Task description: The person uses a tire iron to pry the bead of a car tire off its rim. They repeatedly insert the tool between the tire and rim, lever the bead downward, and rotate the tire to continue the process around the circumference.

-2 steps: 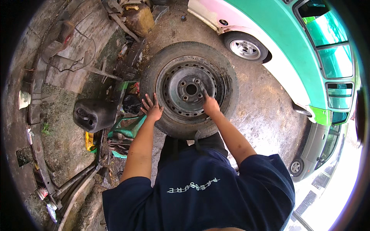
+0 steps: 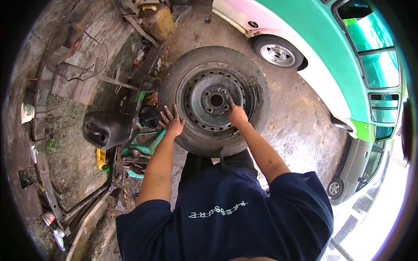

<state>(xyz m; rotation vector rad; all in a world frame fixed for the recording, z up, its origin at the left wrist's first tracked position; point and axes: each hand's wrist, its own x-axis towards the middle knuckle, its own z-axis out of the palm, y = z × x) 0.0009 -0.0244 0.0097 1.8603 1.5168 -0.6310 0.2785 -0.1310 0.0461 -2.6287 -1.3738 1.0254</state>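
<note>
A dusty black tyre on a dark steel wheel rim lies in front of me, its near edge close to my legs. My left hand rests with fingers spread on the sidewall at the wheel's near left. Over the rim, just right of the centre hole, my right hand is closed. A short dark thing reaches from its fingers toward a bolt hole; its kind is too dark to make out. Near the tyre's front edge a dark curved strip sticks up.
Along the left lie a black plastic container, a green bag, metal bars and scrap. A yellowish jerrycan stands at the far left. A green and white van is parked at the far right, with a grey car nearer.
My right hand has shifted very slightly over the rim. My left hand stays on the tyre, and the wheel keeps its place.
</note>
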